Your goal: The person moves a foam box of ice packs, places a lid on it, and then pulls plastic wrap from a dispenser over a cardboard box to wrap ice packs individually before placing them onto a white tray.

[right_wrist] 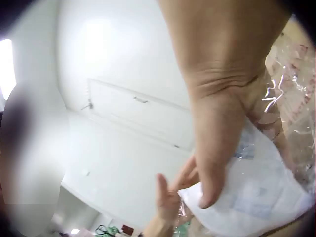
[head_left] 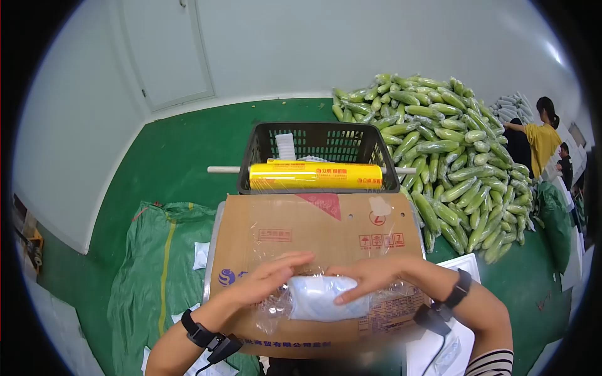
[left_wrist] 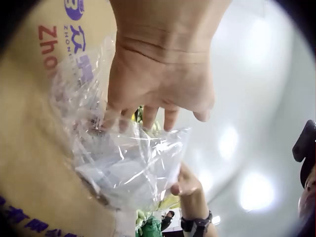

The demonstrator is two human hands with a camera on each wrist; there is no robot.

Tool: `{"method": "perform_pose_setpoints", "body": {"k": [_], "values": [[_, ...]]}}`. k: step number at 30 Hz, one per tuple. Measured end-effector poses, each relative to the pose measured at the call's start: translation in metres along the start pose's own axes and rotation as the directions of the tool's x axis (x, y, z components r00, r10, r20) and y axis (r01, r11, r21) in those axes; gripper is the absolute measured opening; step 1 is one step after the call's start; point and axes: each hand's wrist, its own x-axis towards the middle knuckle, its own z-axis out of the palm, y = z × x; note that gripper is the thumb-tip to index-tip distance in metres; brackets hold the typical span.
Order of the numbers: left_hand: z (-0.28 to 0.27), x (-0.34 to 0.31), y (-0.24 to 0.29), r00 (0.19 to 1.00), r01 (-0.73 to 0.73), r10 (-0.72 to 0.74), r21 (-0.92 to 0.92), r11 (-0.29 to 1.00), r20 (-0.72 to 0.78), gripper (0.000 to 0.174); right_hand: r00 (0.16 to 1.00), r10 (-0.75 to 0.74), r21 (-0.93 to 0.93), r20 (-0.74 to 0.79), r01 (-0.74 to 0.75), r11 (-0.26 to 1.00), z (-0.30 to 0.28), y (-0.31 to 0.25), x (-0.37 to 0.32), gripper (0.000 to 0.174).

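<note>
A pale white-and-blue packet (head_left: 316,305), like an ice pack, lies on the flattened top of a cardboard box (head_left: 269,216) with crinkled clear plastic film (head_left: 271,308) around it. My right hand (head_left: 375,273) grips the packet, thumb across its near face, the other fingers behind it and largely hidden. At the packet's left end, my left hand (head_left: 273,277) has its fingers extended over the film. In the left wrist view those fingers (left_wrist: 170,118) reach down behind the transparent film. The right wrist view shows the right thumb (right_wrist: 212,185) pressed on the white packet.
Behind the box stands a black crate (head_left: 263,141) with a yellow roll of film (head_left: 316,174) on a rod across its front. Bagged green vegetables (head_left: 451,150) are heaped at right. A green sack (head_left: 147,269) lies left, a white foam tray (head_left: 464,266) right. People (head_left: 542,141) stand far right.
</note>
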Motion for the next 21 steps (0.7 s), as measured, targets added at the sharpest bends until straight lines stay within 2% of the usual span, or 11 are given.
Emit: {"method": "perform_pose_setpoints", "body": {"k": [1,3,5,8,11,14,15,16,18,20,21], "values": [[-0.001,0.000,0.002,0.999,-0.046,0.040,0.204,0.978,0.032,0.046,1.000,-0.005,0.089,0.020,0.003,0.996,-0.001,0.009,0.008,0.064],[0.004,0.001,0.006,0.991,-0.133,0.092,0.568,0.812,0.101,0.040,0.983,-0.049,-0.196,-0.179,0.013,0.980,0.000,0.008,0.011,0.066],[0.003,0.010,-0.002,0.997,-0.072,0.048,0.555,0.829,0.058,0.033,0.889,-0.119,-0.519,-0.441,-0.144,0.843,0.009,0.007,0.005,0.068],[-0.011,0.027,-0.032,0.995,-0.100,0.093,0.617,0.780,0.044,0.032,0.788,-0.404,-0.730,-0.464,-0.082,0.678,0.042,-0.014,-0.011,0.078],[-0.007,0.030,-0.044,0.990,-0.107,0.037,0.545,0.832,0.137,0.034,0.804,-0.364,-0.776,-0.469,-0.179,0.605,0.057,-0.009,-0.007,0.077],[-0.016,0.017,-0.041,0.953,-0.180,0.000,0.564,0.806,0.304,0.035,0.920,-0.245,-0.511,-0.306,0.058,0.858,0.043,-0.023,-0.020,0.074],[-0.012,0.013,-0.033,0.951,-0.063,-0.083,0.447,0.892,0.298,0.034,0.955,-0.214,-0.325,-0.207,0.139,0.936,0.038,-0.026,-0.025,0.073],[-0.007,0.009,-0.025,0.938,0.065,-0.167,0.318,0.946,0.305,0.034,0.996,-0.067,-0.170,-0.052,0.058,0.984,0.027,-0.034,-0.025,0.070],[-0.008,0.012,-0.011,0.950,0.250,-0.230,-0.073,0.966,0.212,0.032,0.993,-0.083,0.154,0.081,0.070,0.986,0.015,-0.013,-0.010,0.067],[-0.021,0.023,0.008,0.947,0.138,-0.166,0.117,0.983,0.276,0.031,0.986,-0.043,0.438,0.160,-0.032,0.898,0.001,0.003,0.002,0.063],[-0.024,0.025,0.011,0.941,0.083,-0.143,0.202,0.976,0.306,0.030,0.998,-0.045,0.216,0.032,0.037,0.976,-0.007,0.005,0.002,0.065]]}}
